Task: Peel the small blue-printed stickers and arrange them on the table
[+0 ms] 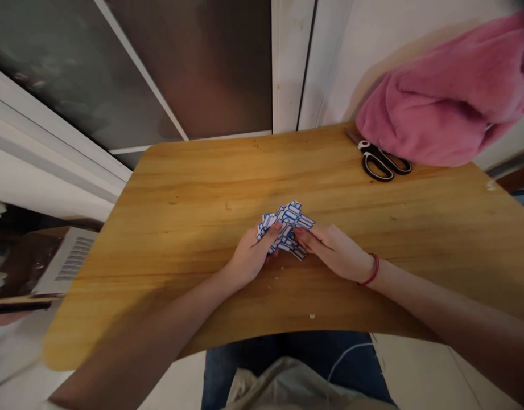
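Note:
A loose bunch of small white paper labels with blue borders (291, 214) is between my two hands, over the middle of the wooden table. My left hand (254, 253) is closed on the bunch from the left, its thumb pressed on top. From the right, my right hand (336, 250) pinches the same bunch, thumb on the upper side. The labels overlap at many angles, and a few corners stick out at the top and right. The fingers under the bunch are mostly hidden. A red band circles my right wrist.
Black-handled scissors (380, 162) lie at the back right of the wooden table (193, 188), beside a pink plush cloth (441, 97). Tiny white scraps (312, 316) dot the front. A cardboard box (52, 262) stands left of the table. Behind it is a framed glass door (193, 68).

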Demonstrator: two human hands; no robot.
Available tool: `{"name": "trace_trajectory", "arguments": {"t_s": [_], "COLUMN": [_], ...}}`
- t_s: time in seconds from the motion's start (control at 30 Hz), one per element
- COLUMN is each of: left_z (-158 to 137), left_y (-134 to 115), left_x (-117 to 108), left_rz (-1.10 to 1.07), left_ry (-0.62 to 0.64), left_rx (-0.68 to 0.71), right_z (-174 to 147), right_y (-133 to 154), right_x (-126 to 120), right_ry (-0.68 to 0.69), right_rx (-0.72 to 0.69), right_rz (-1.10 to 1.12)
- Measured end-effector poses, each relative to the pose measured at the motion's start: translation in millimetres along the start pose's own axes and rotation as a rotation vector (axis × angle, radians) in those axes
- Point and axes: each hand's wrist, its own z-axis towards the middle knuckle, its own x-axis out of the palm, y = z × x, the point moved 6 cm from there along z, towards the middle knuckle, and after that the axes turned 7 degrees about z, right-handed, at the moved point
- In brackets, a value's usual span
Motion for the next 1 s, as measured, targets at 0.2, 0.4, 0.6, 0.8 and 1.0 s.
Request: {"name": "trace_trajectory", "arguments": {"t_s": [0.2,0.4,0.6,0.8,1.0], "left_z": [-4,-13,-12,-7,-6], "left_y": [-7,-12,-14,-14,-15], "left_x": [5,11,10,2,4], "left_rz": [0.006,0.002,0.090,-0.084,-0.078], "left_ry": [0.102,0.202,0.139,0.055,0.143], "left_rx": [0.102,0.173,0.198,0.077,0.056], "right_z": [-10,-11,-9,-10,6], "right_y": [0,-2,1,-1,-9], "right_x": [18,21,21,9,-13], "right_ry": [0.441,0.510,0.476,0.608,0.235], "right_rx": [0.258,0.357,0.357,0.332,0.179], "right_rz": [0.423,0.502,0.449,0.444,0.531]}}
